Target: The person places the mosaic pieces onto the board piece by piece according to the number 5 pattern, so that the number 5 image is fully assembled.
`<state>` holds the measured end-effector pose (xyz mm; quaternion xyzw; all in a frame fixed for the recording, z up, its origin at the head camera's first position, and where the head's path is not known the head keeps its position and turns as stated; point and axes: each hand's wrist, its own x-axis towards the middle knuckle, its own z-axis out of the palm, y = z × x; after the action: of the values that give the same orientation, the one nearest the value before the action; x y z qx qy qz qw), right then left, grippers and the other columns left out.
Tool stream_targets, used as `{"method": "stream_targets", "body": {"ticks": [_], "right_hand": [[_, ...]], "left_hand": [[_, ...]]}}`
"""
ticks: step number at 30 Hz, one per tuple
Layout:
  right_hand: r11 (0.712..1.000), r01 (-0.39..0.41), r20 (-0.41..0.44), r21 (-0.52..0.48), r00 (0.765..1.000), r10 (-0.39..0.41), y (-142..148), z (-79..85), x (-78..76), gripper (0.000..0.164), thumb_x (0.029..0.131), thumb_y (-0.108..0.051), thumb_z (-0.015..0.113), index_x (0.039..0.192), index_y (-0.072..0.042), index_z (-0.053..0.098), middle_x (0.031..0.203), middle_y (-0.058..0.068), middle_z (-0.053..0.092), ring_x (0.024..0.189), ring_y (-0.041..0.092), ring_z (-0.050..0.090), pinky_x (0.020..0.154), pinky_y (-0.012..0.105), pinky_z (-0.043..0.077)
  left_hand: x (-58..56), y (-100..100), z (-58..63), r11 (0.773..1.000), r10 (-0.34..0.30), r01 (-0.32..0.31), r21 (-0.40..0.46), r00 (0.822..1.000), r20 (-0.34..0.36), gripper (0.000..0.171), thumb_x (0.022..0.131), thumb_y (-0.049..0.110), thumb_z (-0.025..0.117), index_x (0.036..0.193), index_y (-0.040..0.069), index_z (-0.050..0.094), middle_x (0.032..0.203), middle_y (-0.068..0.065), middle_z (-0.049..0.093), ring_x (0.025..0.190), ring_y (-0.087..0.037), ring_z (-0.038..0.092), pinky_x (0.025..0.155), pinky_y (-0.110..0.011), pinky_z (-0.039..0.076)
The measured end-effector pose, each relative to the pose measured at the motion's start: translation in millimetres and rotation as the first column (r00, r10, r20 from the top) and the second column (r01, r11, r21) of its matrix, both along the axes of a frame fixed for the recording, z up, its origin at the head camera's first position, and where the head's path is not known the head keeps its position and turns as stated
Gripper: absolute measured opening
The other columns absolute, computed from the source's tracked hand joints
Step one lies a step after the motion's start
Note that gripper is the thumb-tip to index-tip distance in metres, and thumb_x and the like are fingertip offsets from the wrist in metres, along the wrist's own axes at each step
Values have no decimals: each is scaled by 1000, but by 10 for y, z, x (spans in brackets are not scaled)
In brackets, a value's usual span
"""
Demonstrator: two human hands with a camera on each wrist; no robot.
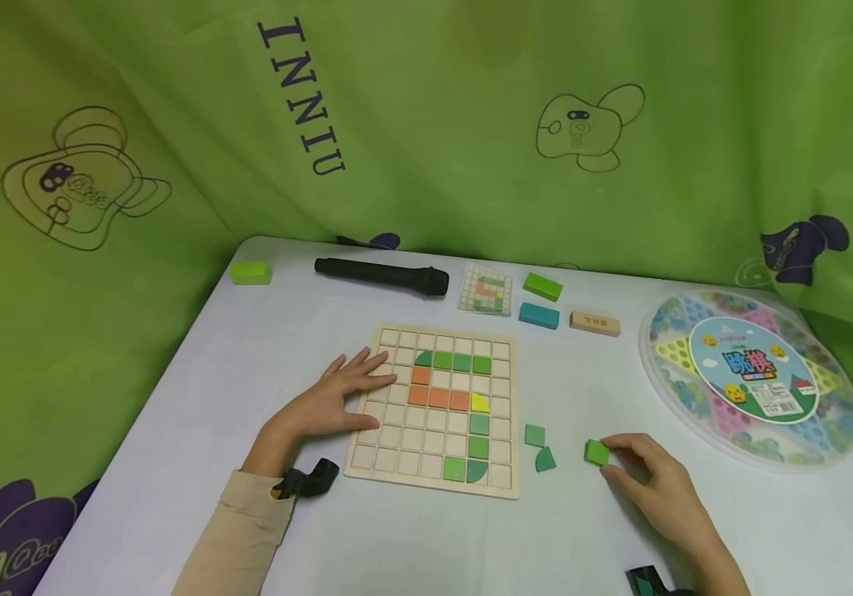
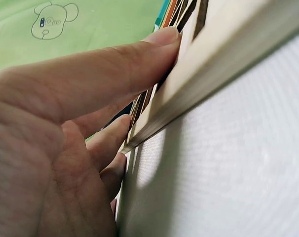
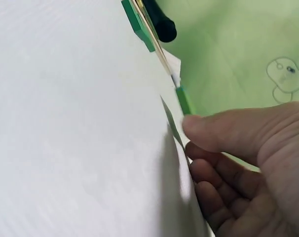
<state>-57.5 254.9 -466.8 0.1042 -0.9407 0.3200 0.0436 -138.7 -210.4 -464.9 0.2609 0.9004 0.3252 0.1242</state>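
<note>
A wooden grid board point(image 1: 392, 434) lies on the white table, with green, orange and yellow tiles set in some of its squares. My left hand point(image 1: 325, 401) rests at the board's left edge, fingers spread and straight; the left wrist view shows the thumb point(image 2: 157, 47) touching the rim. Right of the board, my right hand point(image 1: 657, 492) pinches a green square tile point(image 1: 596, 452) between thumb and fingers, at or just above the table. Between board and right hand lie a loose green square tile point(image 1: 534, 434) and a green quarter-round tile point(image 1: 545, 459).
Behind the board are a black microphone point(image 1: 382, 276), a small pattern card point(image 1: 471, 285), green point(image 1: 542, 286), blue point(image 1: 539, 315) and wooden point(image 1: 595, 324) blocks. Another green block point(image 1: 251, 273) sits far left. A round Chinese checkers box point(image 1: 750, 377) stands at right.
</note>
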Motion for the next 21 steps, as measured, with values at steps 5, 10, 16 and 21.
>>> {"method": "stream_targets", "body": {"ticks": [5,10,16,21], "right_hand": [[997,4,-26,-73,1000,-6,-179,68,16,30,82,-10,73,111,-15,65,99,-3,66,88,-5,56,79,2,40],[987,-91,-84,-130,993,81,-475,111,30,33,79,-7,75,109,-18,66,98,-8,66,86,5,60,78,8,45],[961,-213,-108,-176,975,196,-906,112,53,33,76,-6,77,106,-16,66,97,-11,65,83,7,62,72,21,53],[934,-273,-49,-229,962,269,-1252,96,73,29,79,-10,75,106,-16,66,100,-10,65,85,7,61,74,23,54]], "left_hand": [[9,-2,7,1000,-15,15,3,1000,-17,70,78,39,74,140,19,49,157,-4,24,147,-32,9,117,-55,0],[9,3,8,1000,-23,23,20,1000,-21,68,78,38,74,139,17,50,157,-7,25,146,-34,10,116,-58,0],[7,-2,-2,1000,-20,20,16,1000,-11,69,78,38,74,139,17,49,157,-6,24,147,-33,9,116,-57,-1],[0,-7,-10,1000,-22,22,14,1000,-14,70,78,38,74,140,18,49,157,-4,24,147,-31,8,117,-55,-1]]}}
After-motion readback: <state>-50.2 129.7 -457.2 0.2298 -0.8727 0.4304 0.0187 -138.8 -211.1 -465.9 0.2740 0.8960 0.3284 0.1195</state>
